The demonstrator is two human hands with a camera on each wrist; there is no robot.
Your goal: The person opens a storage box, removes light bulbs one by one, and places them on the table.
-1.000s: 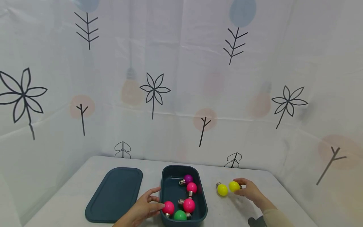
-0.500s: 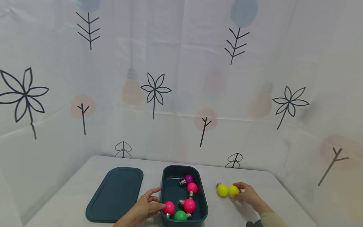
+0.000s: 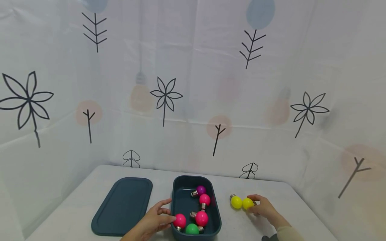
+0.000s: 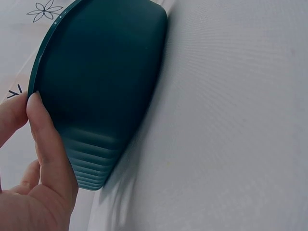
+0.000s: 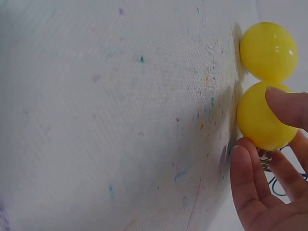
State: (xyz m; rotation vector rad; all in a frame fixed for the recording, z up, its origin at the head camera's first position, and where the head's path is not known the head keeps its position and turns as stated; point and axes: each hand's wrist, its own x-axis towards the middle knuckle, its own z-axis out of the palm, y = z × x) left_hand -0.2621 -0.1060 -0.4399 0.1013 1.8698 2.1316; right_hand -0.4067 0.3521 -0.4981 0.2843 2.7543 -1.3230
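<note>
My left hand (image 3: pixel 156 217) pinches the left rim of a dark teal plastic bin (image 3: pixel 182 198), seen from its ribbed outer side in the left wrist view. Inside lie a purple bulb (image 3: pixel 201 190), several pink light bulbs (image 3: pixel 201 218) and a green bulb (image 3: pixel 192 229). To the right of the bin, my right hand (image 3: pixel 264 208) holds a yellow light bulb (image 5: pixel 262 118), thumb on its globe and fingers around its metal screw base. A second yellow bulb (image 5: pixel 268 51) lies right against it, globe to globe, on the white table.
A flat dark teal lid (image 3: pixel 122 206) lies on the table (image 3: pixel 229 227), left of the bin. Behind the table hangs a white curtain (image 3: pixel 193 83) printed with plants and bulbs. A dark grey object (image 3: pixel 269 237) shows partly beside the right sleeve.
My right hand has moved slightly left and down, bringing its yellow bulb against the other one. My left hand stays on the bin's rim.
</note>
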